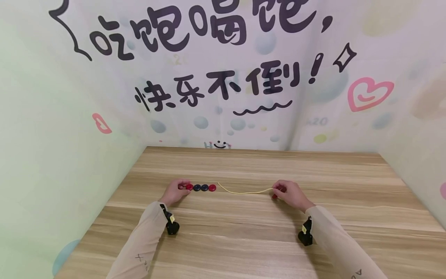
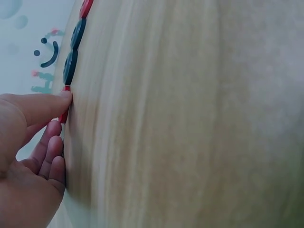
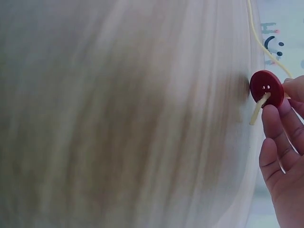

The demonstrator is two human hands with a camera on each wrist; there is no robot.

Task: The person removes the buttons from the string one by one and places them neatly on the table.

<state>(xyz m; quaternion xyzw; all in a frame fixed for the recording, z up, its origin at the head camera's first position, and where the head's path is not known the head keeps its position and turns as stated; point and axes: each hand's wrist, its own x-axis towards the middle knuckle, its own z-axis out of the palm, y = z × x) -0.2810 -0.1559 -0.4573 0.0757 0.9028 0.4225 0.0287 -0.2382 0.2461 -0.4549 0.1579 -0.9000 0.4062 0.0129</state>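
Observation:
My left hand (image 1: 175, 190) holds the near-left red button (image 1: 189, 187) of a short row lying flat on the table, with thumb and fingers at its edges. Right of it come two dark blue buttons (image 1: 201, 187), then another red button (image 1: 212, 188). In the left wrist view the thumb (image 2: 61, 97) partly covers the held button. My right hand (image 1: 290, 193) pinches a red button (image 3: 265, 88) with several small holes. A yellow cord (image 1: 247, 193) passes through one hole, its short end hanging out; the rest stretches left across the table toward the row.
The wood-grain table (image 1: 237, 240) reaches back to a printed cloth wall (image 1: 195, 135), with further cloth walls at both sides. A black wrist camera (image 1: 172, 224) sits on the left wrist, and another black camera (image 1: 306, 232) on the right.

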